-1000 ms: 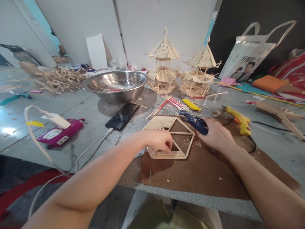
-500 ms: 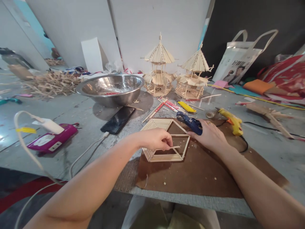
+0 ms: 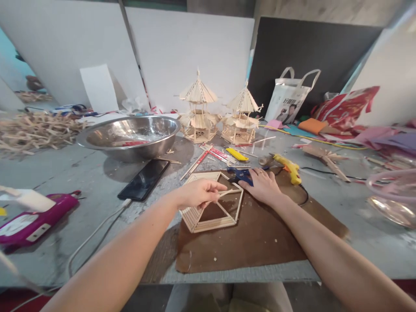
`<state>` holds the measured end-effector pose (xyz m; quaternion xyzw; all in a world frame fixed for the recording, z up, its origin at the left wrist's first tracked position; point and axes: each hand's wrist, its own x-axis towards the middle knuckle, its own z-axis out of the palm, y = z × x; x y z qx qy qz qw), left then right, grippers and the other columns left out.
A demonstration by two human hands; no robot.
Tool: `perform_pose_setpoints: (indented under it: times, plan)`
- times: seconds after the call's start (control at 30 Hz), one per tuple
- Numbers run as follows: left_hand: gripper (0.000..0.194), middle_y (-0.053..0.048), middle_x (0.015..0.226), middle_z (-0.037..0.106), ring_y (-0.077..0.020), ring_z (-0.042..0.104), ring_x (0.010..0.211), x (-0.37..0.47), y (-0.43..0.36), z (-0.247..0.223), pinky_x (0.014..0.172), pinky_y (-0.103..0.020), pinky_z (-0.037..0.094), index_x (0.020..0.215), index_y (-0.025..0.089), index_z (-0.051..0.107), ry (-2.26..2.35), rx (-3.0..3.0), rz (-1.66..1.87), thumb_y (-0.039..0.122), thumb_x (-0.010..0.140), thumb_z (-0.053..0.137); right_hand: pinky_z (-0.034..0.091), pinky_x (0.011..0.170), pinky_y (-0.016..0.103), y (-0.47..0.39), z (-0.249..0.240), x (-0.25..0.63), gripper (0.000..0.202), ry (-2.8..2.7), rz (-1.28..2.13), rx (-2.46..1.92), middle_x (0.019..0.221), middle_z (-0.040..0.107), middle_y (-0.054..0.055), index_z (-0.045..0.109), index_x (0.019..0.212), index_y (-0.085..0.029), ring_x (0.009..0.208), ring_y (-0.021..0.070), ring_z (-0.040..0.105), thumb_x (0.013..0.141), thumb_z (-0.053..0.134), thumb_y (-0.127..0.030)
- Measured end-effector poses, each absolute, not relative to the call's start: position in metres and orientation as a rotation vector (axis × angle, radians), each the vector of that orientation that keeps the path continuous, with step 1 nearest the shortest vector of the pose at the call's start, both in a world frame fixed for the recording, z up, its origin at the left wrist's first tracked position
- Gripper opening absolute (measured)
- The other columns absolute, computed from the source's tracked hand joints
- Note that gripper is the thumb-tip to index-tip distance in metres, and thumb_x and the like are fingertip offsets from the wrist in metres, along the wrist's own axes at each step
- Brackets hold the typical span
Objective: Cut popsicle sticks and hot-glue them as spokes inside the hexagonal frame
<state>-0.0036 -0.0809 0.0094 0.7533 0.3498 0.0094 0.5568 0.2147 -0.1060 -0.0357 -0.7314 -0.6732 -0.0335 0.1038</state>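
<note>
A thin wooden stick [image 3: 229, 191] is pinched in my left hand [image 3: 199, 193], which hovers above a hexagonal frame of wooden sticks [image 3: 216, 224]. Rows of sticks fill the frame's left and near sides; its middle shows the mat through thin spokes. My right hand [image 3: 264, 187] lies flat with fingers apart, touching blue-handled cutting pliers [image 3: 241, 174] at the frame's far right corner. Part of the pliers is hidden beneath the fingers. Under the frame is a brown mat [image 3: 260, 247].
Two stick pagodas [image 3: 198, 117] [image 3: 242, 117] stand at the back beside a steel bowl [image 3: 130, 149]. A yellow glue gun [image 3: 287, 168] lies right of my right hand. A phone [image 3: 144, 180], a purple power strip [image 3: 42, 219] and a yellow utility knife [image 3: 237, 154] are around.
My right hand has lowered the pliers to the mat and loosened its fingers. My left hand has lifted the stick toward the frame's far side. The view has swung right.
</note>
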Motion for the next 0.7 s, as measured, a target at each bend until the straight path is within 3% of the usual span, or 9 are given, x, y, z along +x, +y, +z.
perform_pose_setpoints:
  times: [0.1,0.17,0.23,0.37,0.47,0.6,0.7]
  plan:
    - [0.054,0.004,0.068,0.045,-0.0021,0.04,0.043,-0.005,-0.079,0.008,0.039,-0.016,0.031,0.121,0.016,0.034,0.793,1.708,0.098,0.027,0.071,0.051,0.033,0.083,0.033,-0.108,-0.02,0.236,0.051,-1.855,-0.06,-2.093,0.111,0.053,0.008,0.05,0.105,-0.019,0.102,0.0198,0.046,0.079,0.02,-0.051]
    - [0.053,0.004,0.068,0.046,-0.0025,0.042,0.043,-0.006,-0.078,0.006,0.041,-0.017,0.033,0.118,0.016,0.038,0.779,1.678,0.123,0.026,0.068,0.054,0.036,0.078,0.033,-0.109,-0.012,0.258,0.052,-1.706,-0.109,-2.173,0.106,0.055,0.01,0.051,0.105,-0.019,0.098,0.0209,0.048,0.082,0.014,-0.046]
    - [0.048,0.004,0.065,0.048,-0.0036,0.043,0.043,-0.006,-0.077,0.004,0.042,-0.018,0.034,0.112,0.014,0.044,0.789,1.648,0.137,0.027,0.067,0.055,0.036,0.079,0.033,-0.108,-0.013,0.281,0.047,-1.334,-0.166,-2.403,0.105,0.055,0.009,0.052,0.103,-0.021,0.102,0.0226,0.045,0.079,0.023,-0.049]
    - [0.036,0.0,0.068,0.054,-0.0051,0.046,0.052,-0.005,-0.075,0.0,0.048,-0.018,0.034,0.099,0.012,0.053,0.8,1.623,0.253,0.025,0.066,0.057,0.039,0.071,0.042,-0.103,-0.034,0.314,0.055,-1.109,-0.1,-2.569,0.1,0.055,0.02,0.054,0.102,-0.01,0.097,0.0331,0.047,0.073,0.032,-0.051]
    - [0.035,-0.001,0.071,0.056,-0.0043,0.044,0.055,-0.003,-0.075,-0.001,0.049,-0.017,0.032,0.099,0.012,0.054,0.802,1.62,0.359,0.023,0.066,0.057,0.041,0.064,0.042,-0.098,-0.05,0.326,0.058,-1.053,0.005,-2.619,0.09,0.058,0.021,0.055,0.099,-0.009,0.085,0.0328,0.054,0.069,0.037,-0.055]
    - [0.044,0.002,0.065,0.053,-0.0012,0.033,0.041,-0.001,-0.077,-0.001,0.037,-0.016,0.021,0.109,0.015,0.049,0.835,1.561,0.378,0.023,0.066,0.056,0.042,0.062,0.039,-0.094,-0.056,0.339,0.053,-1.063,0.085,-2.586,0.087,0.06,0.021,0.057,0.094,-0.01,0.082,0.0328,0.056,0.067,0.044,-0.053]
    - [0.037,0.003,0.064,0.051,0.0001,0.031,0.037,0.001,-0.078,-0.004,0.033,-0.015,0.021,0.101,0.014,0.052,0.804,1.564,0.398,0.021,0.065,0.056,0.042,0.062,0.036,-0.095,-0.049,0.345,0.051,-1.065,0.085,-2.511,0.089,0.06,0.019,0.057,0.097,-0.008,0.084,0.0311,0.055,0.067,0.047,-0.048]
